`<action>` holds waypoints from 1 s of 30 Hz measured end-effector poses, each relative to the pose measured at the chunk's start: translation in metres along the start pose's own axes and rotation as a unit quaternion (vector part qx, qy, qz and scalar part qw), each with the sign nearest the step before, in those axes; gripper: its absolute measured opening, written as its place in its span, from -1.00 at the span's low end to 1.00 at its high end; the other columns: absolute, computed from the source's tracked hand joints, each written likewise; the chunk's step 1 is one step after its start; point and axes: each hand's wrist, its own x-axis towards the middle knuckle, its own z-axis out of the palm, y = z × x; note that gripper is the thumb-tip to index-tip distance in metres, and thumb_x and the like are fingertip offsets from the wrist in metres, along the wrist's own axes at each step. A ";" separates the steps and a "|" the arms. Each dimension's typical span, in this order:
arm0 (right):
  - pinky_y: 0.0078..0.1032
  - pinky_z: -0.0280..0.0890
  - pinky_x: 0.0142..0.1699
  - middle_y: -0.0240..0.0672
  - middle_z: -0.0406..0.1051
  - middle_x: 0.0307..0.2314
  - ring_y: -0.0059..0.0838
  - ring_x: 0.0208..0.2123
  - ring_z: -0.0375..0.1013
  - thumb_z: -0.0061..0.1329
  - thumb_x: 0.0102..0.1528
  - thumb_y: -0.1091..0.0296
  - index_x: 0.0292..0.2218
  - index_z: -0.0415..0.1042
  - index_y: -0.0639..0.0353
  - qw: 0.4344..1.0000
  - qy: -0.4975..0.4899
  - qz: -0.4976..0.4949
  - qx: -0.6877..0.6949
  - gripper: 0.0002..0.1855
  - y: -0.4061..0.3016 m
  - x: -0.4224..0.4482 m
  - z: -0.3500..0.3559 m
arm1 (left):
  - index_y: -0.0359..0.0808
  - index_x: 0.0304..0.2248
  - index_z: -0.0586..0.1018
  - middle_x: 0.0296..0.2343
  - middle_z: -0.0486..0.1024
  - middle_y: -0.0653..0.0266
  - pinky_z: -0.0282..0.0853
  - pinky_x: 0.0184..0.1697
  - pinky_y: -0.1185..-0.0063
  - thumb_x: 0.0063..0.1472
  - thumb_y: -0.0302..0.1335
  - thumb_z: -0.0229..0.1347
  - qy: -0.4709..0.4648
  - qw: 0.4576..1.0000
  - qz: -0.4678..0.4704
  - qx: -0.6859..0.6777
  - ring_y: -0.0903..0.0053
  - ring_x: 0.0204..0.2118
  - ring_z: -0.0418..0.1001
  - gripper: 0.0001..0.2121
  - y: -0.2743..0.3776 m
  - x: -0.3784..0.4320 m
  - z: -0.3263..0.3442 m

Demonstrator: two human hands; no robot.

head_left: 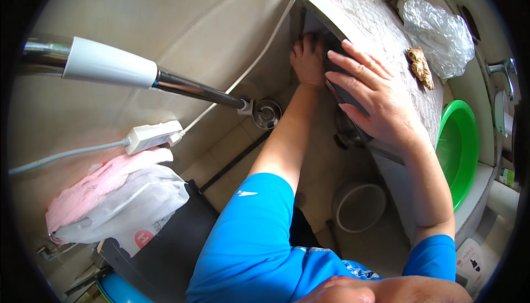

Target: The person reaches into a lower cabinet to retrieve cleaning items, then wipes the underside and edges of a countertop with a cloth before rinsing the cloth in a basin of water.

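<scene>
My left hand (308, 61) reaches down into the shadowed space under the front edge of a countertop (372, 21). Its fingertips are dim there, and whether they grip anything is unclear. Higher and to the right, my right hand (372, 92) is spread with its fingers apart at the counter's edge, above a dark panel (352, 96); I cannot tell whether it touches either one. Beneath that panel a dark pot (352, 129) with a black handle partly shows. A piece of ginger root (420, 69) lies on the counter beside a crumpled clear plastic bag (443, 38).
On the right are a green basin (470, 154) and a metal faucet (502, 69). A pale bucket (359, 208) stands on the floor. A metal pole (194, 85), a cable with a white power socket (151, 135), a pink towel (95, 183) and a white plastic bag (132, 199) occupy the left.
</scene>
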 end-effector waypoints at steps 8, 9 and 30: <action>-0.35 0.16 0.08 -0.26 0.31 -0.11 -0.23 0.08 0.14 -0.03 -0.12 0.53 -0.26 0.38 0.18 0.995 0.074 0.036 0.049 -0.70 0.008 -0.003 0.007 | -0.21 -0.18 0.40 -0.16 0.27 0.13 0.35 -0.19 0.32 -0.17 -0.51 0.14 -0.081 0.987 -0.020 -0.139 0.10 -0.12 0.21 -0.56 0.028 -0.057 -0.019; -0.35 0.17 0.08 -0.27 0.32 -0.12 -0.22 0.07 0.15 -0.03 -0.12 0.52 -0.27 0.38 0.18 0.995 0.076 0.038 0.048 -0.71 0.009 -0.003 0.006 | -0.21 -0.19 0.40 -0.16 0.27 0.11 0.31 -0.15 0.33 -0.17 -0.54 0.14 -0.070 0.984 -0.038 -0.161 0.10 -0.12 0.21 -0.57 0.029 -0.057 -0.021; -0.32 0.18 0.04 -0.25 0.36 -0.30 -0.18 0.02 0.20 0.01 -0.18 0.53 -0.40 0.38 0.22 0.996 0.076 0.042 0.035 -0.80 0.015 -0.006 0.005 | -0.43 -0.14 0.27 -0.25 0.26 0.01 0.18 -0.08 0.44 0.11 -0.49 0.06 0.395 0.800 -0.133 -0.432 0.23 -0.22 0.28 -0.64 0.036 0.059 -0.042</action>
